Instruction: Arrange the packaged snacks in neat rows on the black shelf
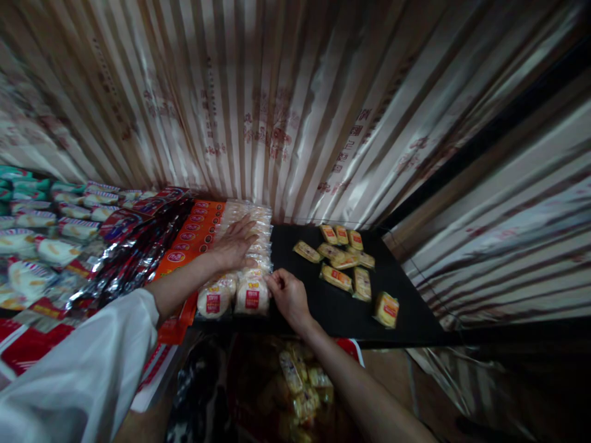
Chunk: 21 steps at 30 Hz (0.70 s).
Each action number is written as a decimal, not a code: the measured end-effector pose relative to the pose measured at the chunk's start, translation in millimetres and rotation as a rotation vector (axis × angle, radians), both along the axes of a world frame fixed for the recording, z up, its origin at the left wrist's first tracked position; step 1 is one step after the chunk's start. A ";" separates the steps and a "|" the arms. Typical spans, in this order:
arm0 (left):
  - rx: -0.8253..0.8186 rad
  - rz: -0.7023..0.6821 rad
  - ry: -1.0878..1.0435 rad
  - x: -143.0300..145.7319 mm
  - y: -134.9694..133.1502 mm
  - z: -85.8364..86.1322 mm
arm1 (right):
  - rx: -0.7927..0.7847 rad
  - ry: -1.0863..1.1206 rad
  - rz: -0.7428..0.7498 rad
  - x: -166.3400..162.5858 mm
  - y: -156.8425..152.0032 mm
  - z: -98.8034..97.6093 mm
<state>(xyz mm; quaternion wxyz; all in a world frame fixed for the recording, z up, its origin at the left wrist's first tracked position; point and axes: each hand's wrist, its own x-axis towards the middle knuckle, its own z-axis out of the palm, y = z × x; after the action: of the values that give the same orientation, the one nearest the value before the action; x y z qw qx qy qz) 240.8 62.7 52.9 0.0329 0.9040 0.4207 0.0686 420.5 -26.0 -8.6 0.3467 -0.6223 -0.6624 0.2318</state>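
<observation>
Two rows of clear-wrapped round white rice crackers (252, 299) with red labels lie on the black table. My left hand (234, 245) rests over the upper part of these rows, palm down with its fingers spread. Beside the nearest packet of the right-hand row is my right hand (289, 294). Its thumb and index finger pinch together at that packet's wrapper edge. Orange printed packaging (203, 221) lies along the left side of the crackers, partly under my left forearm.
Several small yellow wrapped snacks (337, 277) lie scattered on the black table (318, 307). More are in a red tub (355, 347) below its front edge. Dark red packets (124, 231) and white snack packs (58, 251) crowd the left. A pleated printed curtain (277, 111) hangs behind.
</observation>
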 end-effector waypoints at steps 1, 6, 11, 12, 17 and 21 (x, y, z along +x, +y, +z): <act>0.003 0.007 -0.014 -1.0 0.0 -0.4 | -0.004 0.031 -0.005 -1.8 1.4 0.8; 0.098 0.012 -0.159 1.1 -27.2 -3.7 | -0.060 0.183 -0.018 -8.3 4.0 3.2; 0.213 0.064 -0.379 31.0 -116.3 -29.9 | -0.055 0.190 0.023 -5.7 4.3 3.8; 0.223 0.047 -0.381 38.5 -134.5 -39.3 | -0.037 0.165 0.028 -4.7 4.6 3.4; 0.275 0.278 -0.373 66.2 -183.2 -86.1 | -0.094 0.153 0.063 -0.2 3.4 1.8; 0.304 0.357 -0.320 73.1 -184.4 -103.3 | -0.015 -0.004 -0.009 2.9 4.4 4.3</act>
<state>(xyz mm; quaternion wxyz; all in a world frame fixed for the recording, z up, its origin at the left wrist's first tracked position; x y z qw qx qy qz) 313.9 -121.6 -50.5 -0.0499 0.7879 0.5475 0.2774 423.5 -21.7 -4.3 0.3418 -0.6285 -0.6584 0.2338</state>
